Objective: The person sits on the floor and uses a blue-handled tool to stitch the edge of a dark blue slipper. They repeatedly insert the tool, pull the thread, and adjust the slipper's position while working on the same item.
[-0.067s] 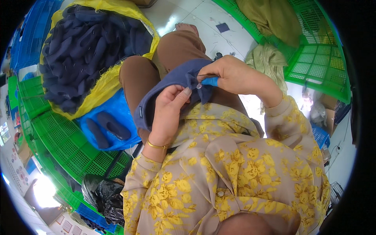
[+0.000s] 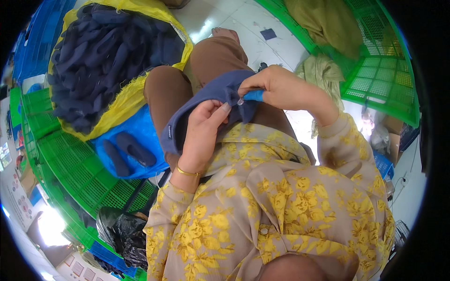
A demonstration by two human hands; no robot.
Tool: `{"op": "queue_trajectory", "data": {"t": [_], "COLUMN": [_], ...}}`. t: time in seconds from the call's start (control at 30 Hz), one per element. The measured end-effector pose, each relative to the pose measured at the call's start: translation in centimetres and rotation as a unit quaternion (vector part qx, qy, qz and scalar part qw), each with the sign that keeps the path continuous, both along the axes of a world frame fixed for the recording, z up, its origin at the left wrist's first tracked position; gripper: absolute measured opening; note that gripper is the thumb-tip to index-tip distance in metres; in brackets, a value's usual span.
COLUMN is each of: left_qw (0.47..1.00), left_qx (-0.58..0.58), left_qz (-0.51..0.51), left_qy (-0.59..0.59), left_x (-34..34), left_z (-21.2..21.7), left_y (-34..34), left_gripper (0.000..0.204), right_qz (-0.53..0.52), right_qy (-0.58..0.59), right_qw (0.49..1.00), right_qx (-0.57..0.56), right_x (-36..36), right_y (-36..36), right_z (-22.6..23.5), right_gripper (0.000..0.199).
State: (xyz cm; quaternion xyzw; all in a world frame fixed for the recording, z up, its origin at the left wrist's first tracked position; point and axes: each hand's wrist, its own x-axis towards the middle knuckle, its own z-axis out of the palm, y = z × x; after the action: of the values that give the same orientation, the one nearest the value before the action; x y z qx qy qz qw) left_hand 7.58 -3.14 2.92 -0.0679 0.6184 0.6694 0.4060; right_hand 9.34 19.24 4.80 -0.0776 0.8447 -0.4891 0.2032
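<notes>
A navy fabric slipper (image 2: 180,112) with a small label at one end lies across my lap. My left hand (image 2: 201,129) reaches over its opening, thumb and fingers closed in a pinch on the edge of the fabric. Close beside it, my right hand (image 2: 276,89) is closed on the gathered end of the same slipper. One digit of that hand is wrapped in blue. Between the two hands sits a small clear, shiny piece (image 2: 240,101) against the navy fabric. Whether the right fingertips also hold a small tool cannot be made out.
At the far left, a yellow sack (image 2: 101,126) is heaped with navy slippers (image 2: 108,51). Two more slippers (image 2: 135,149) rest on blue plastic (image 2: 154,164). Green crates (image 2: 77,161) stand left; another green crate (image 2: 375,84) at right holds olive cloth (image 2: 323,23). A black bag (image 2: 124,234) lies lower left.
Both hands and the slipper have barely moved. My right fingers have shifted slightly, and the clear piece shows a little more plainly between the hands.
</notes>
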Motion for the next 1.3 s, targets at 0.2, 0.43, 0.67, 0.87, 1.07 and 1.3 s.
{"op": "queue_trajectory", "data": {"t": [0.2, 0.43, 0.67, 0.87, 1.07, 1.3], "left_qw": [1.0, 0.999, 0.996, 0.992, 0.991, 0.985], "left_qx": [-0.021, 0.023, 0.071, 0.096, 0.099, 0.127], "left_qz": [-0.007, 0.0, 0.013, 0.007, 0.027, 0.056], "left_qy": [-0.016, -0.03, -0.055, -0.075, -0.085, -0.102], "left_x": [-0.6, -0.6, -0.5, -0.7, -0.6, -0.4], "left_z": [0.5, 0.2, -0.6, -1.1, -1.8, -2.2], "left_y": [0.4, 0.4, 0.2, -0.1, -0.3, -0.4], "left_gripper": [0.012, 0.01, 0.008, 0.006, 0.004, 0.002], "right_qz": [0.035, 0.113, 0.086, 0.088, 0.077, 0.032], "right_qy": [0.013, -0.03, -0.19, -0.135, -0.073, -0.068], "right_qw": [0.998, 0.992, 0.978, 0.987, 0.994, 0.997], "right_qx": [0.044, 0.043, -0.034, 0.006, 0.008, 0.03], "right_x": [-0.7, -2.9, -3.4, -3.0, -2.8, -2.3], "right_y": [0.1, 1.0, 1.0, 0.1, -0.8, -1.4], "right_z": [0.0, 1.0, 0.3, 1.1, 1.0, 1.5], "right_gripper": [0.017, 0.015, 0.012, 0.011, 0.012, 0.029]}}
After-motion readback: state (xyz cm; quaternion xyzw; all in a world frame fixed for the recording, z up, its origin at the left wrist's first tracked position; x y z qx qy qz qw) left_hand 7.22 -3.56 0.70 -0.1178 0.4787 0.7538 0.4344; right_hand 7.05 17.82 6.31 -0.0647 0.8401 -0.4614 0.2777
